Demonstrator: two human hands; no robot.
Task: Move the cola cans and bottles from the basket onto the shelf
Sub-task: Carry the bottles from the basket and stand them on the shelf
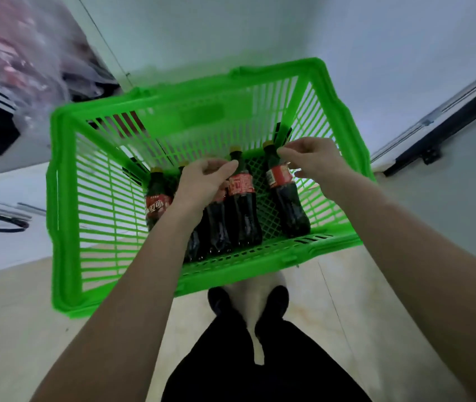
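A beige tiled floor and pale walls — the green basket holds four cola bottles, red labels unreadable. Left hand curls over one; right hand pinches the two-o'clock bottle's neck.

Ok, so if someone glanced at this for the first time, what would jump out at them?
The bright green basket fills the middle of the view, on the floor just ahead of the person's feet. Inside stand dark cola bottles with red labels and yellow caps. The left hand and the right hand both reach in at the bottle necks.
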